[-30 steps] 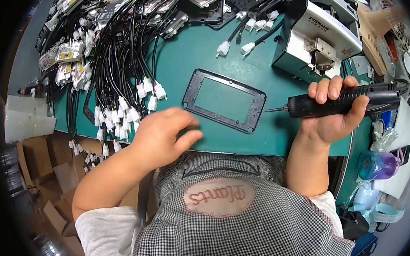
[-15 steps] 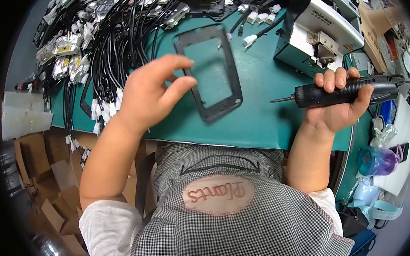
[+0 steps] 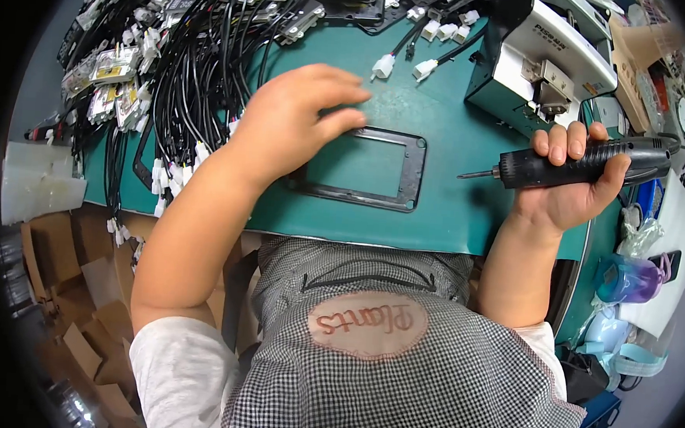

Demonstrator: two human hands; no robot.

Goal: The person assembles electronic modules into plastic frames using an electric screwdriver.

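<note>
Tabletop (image 3: 443, 230) carries a black rectangular frame (image 3: 412, 171) near its 6 o'clock edge. Careful placing, I judge, means keeping it flat and square; its long axis runs almost 9 to 3 o'clock, uncovered end toward 3. Black powered screwdriver (image 3: 527, 170), beyond that end, is gripped in the right hand (image 3: 553, 202), bit (image 3: 480, 174) toward 9. Left hand (image 3: 298, 113) covers the frame's 10 o'clock corner, thumb and fingers apart (contact, I cannot tell).

Green table (image 3: 460, 221), black frame (image 3: 413, 171) lying flat on it, a heap of black cables (image 3: 202, 80) with white plugs (image 3: 175, 173) to the left of the frame, more plugs (image 3: 384, 67) beyond the frame, a boxy white machine (image 3: 518, 36) beyond it to the right
</note>
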